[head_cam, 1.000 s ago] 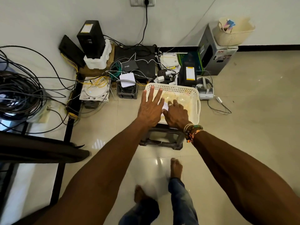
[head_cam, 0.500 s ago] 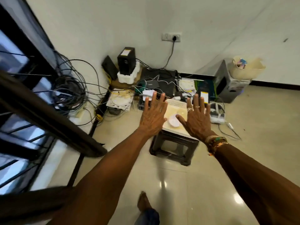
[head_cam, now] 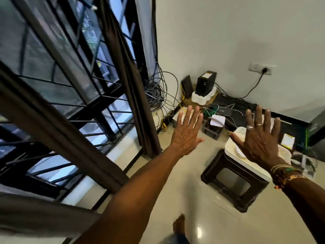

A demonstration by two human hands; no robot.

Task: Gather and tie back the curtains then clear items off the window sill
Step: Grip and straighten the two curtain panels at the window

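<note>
Hanging curtains point(head_cam: 129, 85) look dark-brown, bunched narrow; left hand point(head_cam: 186, 136), right hand point(head_cam: 260, 140) grips splayed, empty.

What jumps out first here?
Both the left hand and right hand are spread open in mid-air, holding nothing. Left of them, a dark curtain hangs gathered against the barred window. Below the right hand, a white basket sits on a dark stool, with tangled cables behind.

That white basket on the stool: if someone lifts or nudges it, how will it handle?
The basket looks like thin perforated plastic, so it is probably light and slightly flexible. It sits on a small stool and seems to overhang one edge, so a push could slide or tip it off.
</note>
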